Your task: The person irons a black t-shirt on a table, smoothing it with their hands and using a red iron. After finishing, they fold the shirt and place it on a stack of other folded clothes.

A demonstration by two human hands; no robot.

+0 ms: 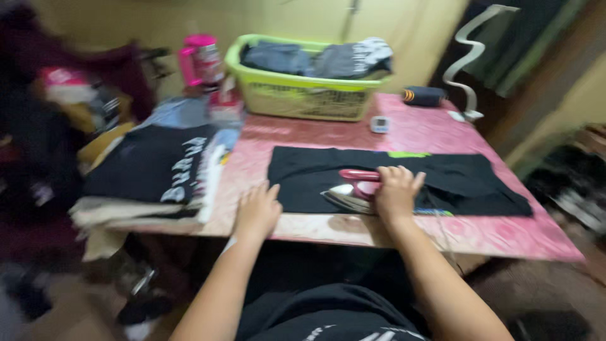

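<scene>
Bottom center of frame: both forearms reach up from the person's dark shirt (328, 316). Left hand (257, 208) lies flat at the near edge of the pink table (505, 227), fingers spread and released, touching the table just left of the black garment (404, 180); whether a fingertip touches the cloth, can't tell. Right hand (396, 191) is clenched round the handle of the pink iron (353, 189). Iron sits soleplate-down on the black garment, nose pointing to frame left, a cord trailing off toward the right.

Garment lies spread flat across center of table, a small green tag (407, 154) at its far edge.

Left of center: stack of folded clothes (151, 177), black top piece with white print.

Farther back: small white device (379, 124) on the table, green laundry basket (303, 88) with folded dark clothes inside, pink bottle (201, 60) to its left, dark roll (423, 96) to its right. Upper right: white wavy stand (470, 60). Frame is motion-blurred, left edge unreadable.
</scene>
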